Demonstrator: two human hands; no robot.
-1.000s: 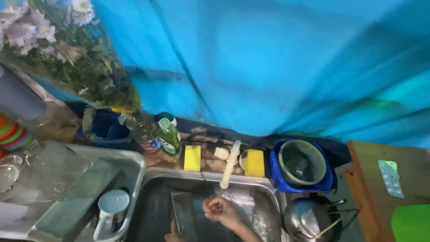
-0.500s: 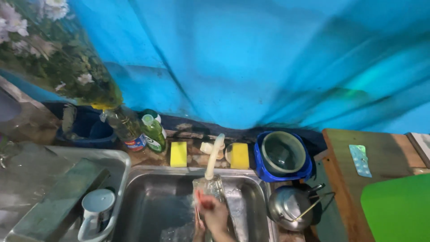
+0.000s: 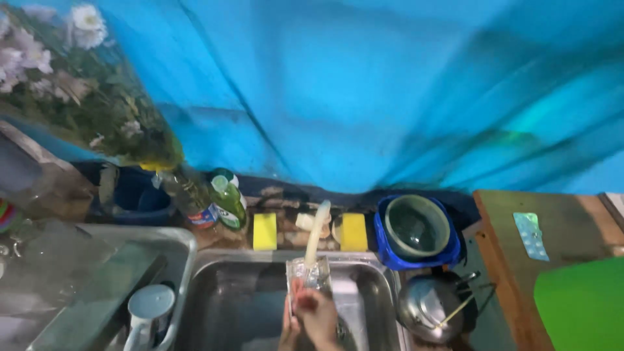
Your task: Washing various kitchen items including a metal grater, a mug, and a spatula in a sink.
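Both my hands are at the bottom middle, over the steel sink (image 3: 247, 305). My right hand (image 3: 320, 316) grips a clear glass (image 3: 308, 275) from below. My left hand (image 3: 287, 328) shows only as a thin strip on the glass's left side and seems to hold it too. The glass stands upright just under the end of a pale, slanted tap spout (image 3: 316, 233). The lower parts of both hands are cut off by the frame edge.
Two yellow sponges (image 3: 264, 231) (image 3: 354, 231) flank the tap. A green soap bottle (image 3: 227, 198) and a bottle of flowers (image 3: 185, 192) stand at the left. A mug (image 3: 149, 307) sits in the left basin. At the right are a green bowl (image 3: 416, 227), a metal pot (image 3: 430, 307), and a green board (image 3: 585, 305).
The glass has come up from low in the sink to the tap's end, with my hands below it. The view has shifted slightly.
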